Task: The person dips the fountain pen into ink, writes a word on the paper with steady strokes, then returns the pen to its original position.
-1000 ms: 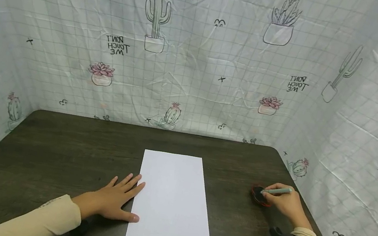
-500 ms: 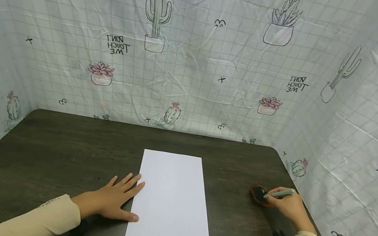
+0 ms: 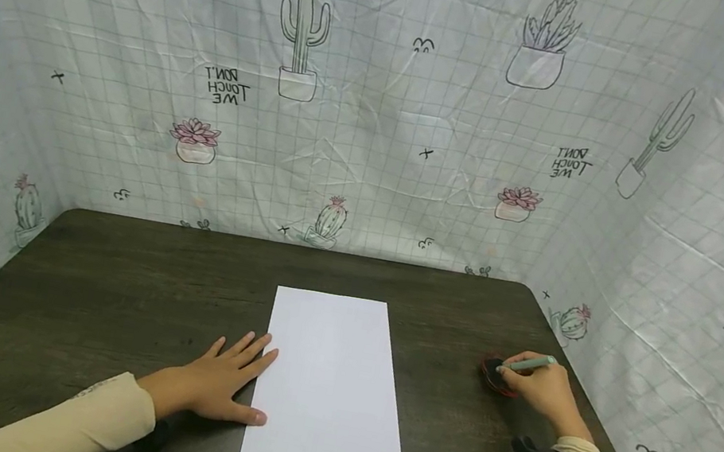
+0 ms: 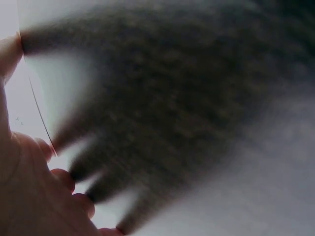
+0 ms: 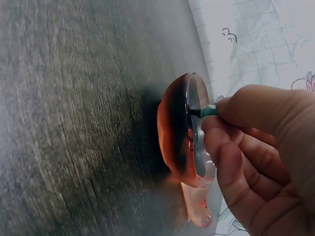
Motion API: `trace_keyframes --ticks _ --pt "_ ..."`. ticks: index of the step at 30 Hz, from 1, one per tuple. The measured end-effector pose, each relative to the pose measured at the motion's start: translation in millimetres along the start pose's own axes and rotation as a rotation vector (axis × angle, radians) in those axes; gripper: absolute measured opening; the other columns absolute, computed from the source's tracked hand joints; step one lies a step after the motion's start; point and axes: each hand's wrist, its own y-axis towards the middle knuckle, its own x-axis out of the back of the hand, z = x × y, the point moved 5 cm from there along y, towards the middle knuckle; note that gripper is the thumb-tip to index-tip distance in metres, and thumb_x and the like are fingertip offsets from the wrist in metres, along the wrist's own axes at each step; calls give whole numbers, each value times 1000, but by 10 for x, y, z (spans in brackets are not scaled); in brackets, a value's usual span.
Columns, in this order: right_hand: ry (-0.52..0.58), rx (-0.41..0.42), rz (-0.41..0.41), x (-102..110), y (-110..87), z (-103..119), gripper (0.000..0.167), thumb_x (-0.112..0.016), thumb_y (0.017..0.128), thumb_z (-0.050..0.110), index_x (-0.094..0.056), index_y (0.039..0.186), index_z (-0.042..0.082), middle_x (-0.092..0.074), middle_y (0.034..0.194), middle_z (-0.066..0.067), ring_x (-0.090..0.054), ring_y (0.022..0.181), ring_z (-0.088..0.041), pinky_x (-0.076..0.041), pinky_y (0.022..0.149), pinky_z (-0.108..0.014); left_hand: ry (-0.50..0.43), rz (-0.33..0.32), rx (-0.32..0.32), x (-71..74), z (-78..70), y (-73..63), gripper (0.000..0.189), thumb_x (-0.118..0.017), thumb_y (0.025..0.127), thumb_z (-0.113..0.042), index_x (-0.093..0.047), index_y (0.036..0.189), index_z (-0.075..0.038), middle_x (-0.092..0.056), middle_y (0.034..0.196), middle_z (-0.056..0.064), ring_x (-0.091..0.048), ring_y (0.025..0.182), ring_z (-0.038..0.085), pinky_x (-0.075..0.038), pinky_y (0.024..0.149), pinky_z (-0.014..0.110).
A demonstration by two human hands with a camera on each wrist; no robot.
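The right hand (image 3: 544, 389) pinches a pen (image 3: 533, 362) slanting down leftward to a dish (image 3: 491, 373), the left hand (image 3: 213, 386) spread across a paper's (image 3: 333, 391) edge.

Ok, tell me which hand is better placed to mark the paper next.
Right, probably: the right hand pinches the pen-like tool, while the left hand lies spread over the edge of the paper.

One pen (image 3: 530, 363), one sheet (image 3: 331, 398) (two hands (image 3: 214, 384) (image 3: 544, 387))

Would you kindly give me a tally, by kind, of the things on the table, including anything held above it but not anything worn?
White paper sheet: 1
Green pen or brush: 1
Dark, red-edged dish: 1
Total: 3
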Motion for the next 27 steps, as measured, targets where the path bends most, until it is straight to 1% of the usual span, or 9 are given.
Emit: trace_keyframes --ticks 3,6,10,13,19,23,27 --pt "-14 -11 -36 3 0 -41 17 -70 88 25 -72 95 9 -70 87 -9 -63 74 -21 -47 58 -32 -2 1 -2 -17 10 7 96 -53 83 -70 -20 154 -15 -7 161 10 -6 147 36 -6 108 68" --pt "-20 -24 -70 16 -10 -85 18 -71 88 25 -73 95 8 -71 85 -9 -65 77 -24 -48 57 -32 -4 -1 -3 -31 20 16 96 -53 83 -71 -19 155 -16 -6 162 9 -5 147 36 -6 108 68" --pt "-5 -19 -94 52 -24 -128 19 -71 88 22 -72 96 5 -71 78 -7 -65 70 -21 -47 55 -33 0 -3 3 -36 31 24 97 -51 83 -73 -18 155 -17 -5 162 8 -4 147 35 -5 109 67" --pt "6 -11 -101 81 -38 -151 18 -71 87 20 -72 96 3 -71 77 -7 -64 68 -18 -47 55 -32 0 -2 6 -29 31 23 97 -52 83 -72 -19 155 -17 -6 162 8 -4 147 35 -5 109 68" --pt "-14 5 -90 109 -100 -174 14 -73 86 18 -72 90 4 -71 81 -9 -63 72 -21 -48 58 -33 -5 -1 7 -21 16 16 96 -53 83 -71 -19 155 -16 -6 162 9 -4 147 36 -5 109 68" --pt "-12 -11 -64 108 -136 -169 15 -74 85 19 -72 89 5 -70 84 -10 -63 73 -22 -49 59 -34 -7 -4 6 -33 22 16 97 -53 83 -72 -19 155 -16 -6 162 8 -4 147 36 -5 108 68" --pt "3 -34 -33 84 -151 -122 17 -73 86 21 -72 92 5 -70 89 -13 -64 78 -25 -51 62 -38 -9 -10 4 -40 32 23 98 -52 82 -73 -19 155 -17 -6 162 8 -4 147 36 -5 108 68"
